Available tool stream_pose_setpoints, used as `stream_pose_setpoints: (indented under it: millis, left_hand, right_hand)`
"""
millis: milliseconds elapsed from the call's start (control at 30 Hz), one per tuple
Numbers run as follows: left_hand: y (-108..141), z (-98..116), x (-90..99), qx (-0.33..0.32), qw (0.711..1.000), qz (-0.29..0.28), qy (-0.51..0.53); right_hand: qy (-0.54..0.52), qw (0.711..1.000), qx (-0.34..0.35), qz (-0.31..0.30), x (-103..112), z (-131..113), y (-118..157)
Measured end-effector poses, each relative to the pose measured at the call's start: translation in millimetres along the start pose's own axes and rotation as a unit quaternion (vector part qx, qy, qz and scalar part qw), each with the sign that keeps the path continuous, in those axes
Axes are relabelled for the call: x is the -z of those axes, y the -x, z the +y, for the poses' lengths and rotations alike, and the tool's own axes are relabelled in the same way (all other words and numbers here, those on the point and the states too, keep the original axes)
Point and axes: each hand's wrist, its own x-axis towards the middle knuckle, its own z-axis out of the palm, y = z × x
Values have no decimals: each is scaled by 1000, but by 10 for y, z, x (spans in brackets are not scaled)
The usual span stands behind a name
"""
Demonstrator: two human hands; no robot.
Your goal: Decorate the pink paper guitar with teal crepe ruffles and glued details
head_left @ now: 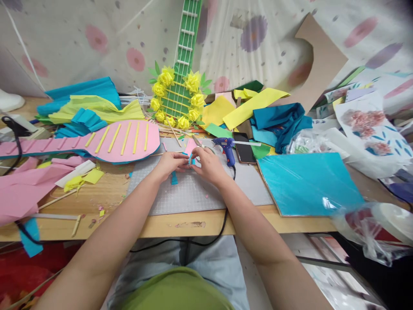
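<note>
Over the grey cutting mat [206,198], my left hand [172,165] and my right hand [208,163] meet with fingertips pinched together. Between them is a small blue paper strip [192,161], partly covered by the fingers. Below my left hand lies another blue paper piece [174,178] on the mat. A blue glue gun [227,150] with a white glue stick rests just right of my right hand. Behind that hand, scissors [196,141] are partly hidden.
A pink paper guitar shape [125,140] with yellow strips lies at left. A green paper guitar [179,92] with yellow flowers leans at the back. A phone [245,148] and a blue sheet [311,183] are at right. The black cord [222,226] hangs over the table edge.
</note>
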Motion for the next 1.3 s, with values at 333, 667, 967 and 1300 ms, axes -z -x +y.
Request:
stream_pose_setpoints:
  millis: [333,667,967,1300]
  left_hand:
    - [29,23,-2,2,999,-17,35]
    - [-3,-18,-35,-6,998,-18,61]
    - [26,-10,-73,-43,999,-2,31]
    - [-8,-114,-98,-199,960,47,-191]
  right_hand:
    - [-21,999,-42,6,-29,10,5]
    - [-32,995,-85,31,-44,11,-8]
    - [-26,994,-99,29,-43,30,-16]
    - [26,994,-101,27,-62,19,-30]
